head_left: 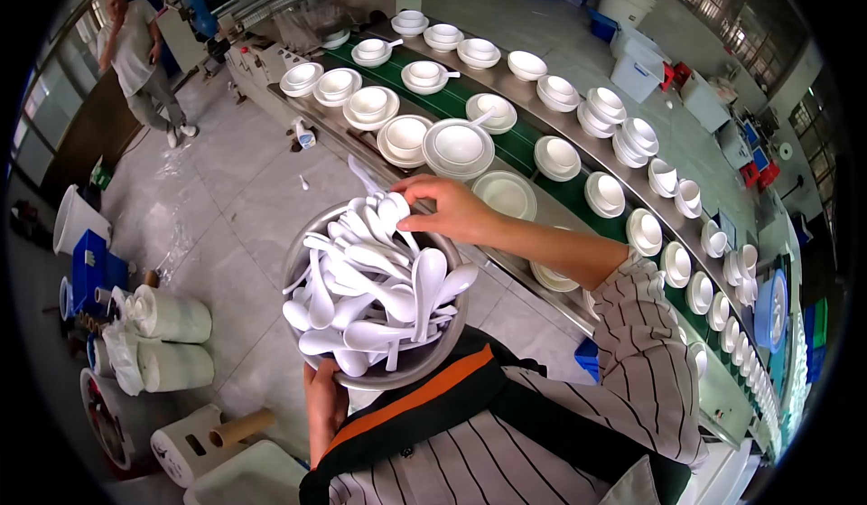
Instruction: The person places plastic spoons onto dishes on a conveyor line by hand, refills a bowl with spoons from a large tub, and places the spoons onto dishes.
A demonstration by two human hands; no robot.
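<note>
A metal bowl (pixel 459 335) heaped with white soup spoons (pixel 361 279) is held in front of my body. My left hand (pixel 325 406) grips its near rim from below, the fingers partly hidden under it. Over the far right edge of the heap, my right hand (pixel 447 209) pinches a white soup spoon (pixel 391 210) between thumb and fingers. Just beyond the rim stand stacked white bowls on plates (pixel 458 146). Some stacks on the green conveyor belt (pixel 438 98) have a spoon resting in them.
Metal ledges with more white bowl stacks (pixel 526 65) flank the belt. A person (pixel 135 44) stands at the far left. White rolls (pixel 167 315), a blue crate (pixel 90 270) and a white stool (pixel 185 442) sit on the floor to the left. Plastic bins (pixel 639 70) stand beyond the belt.
</note>
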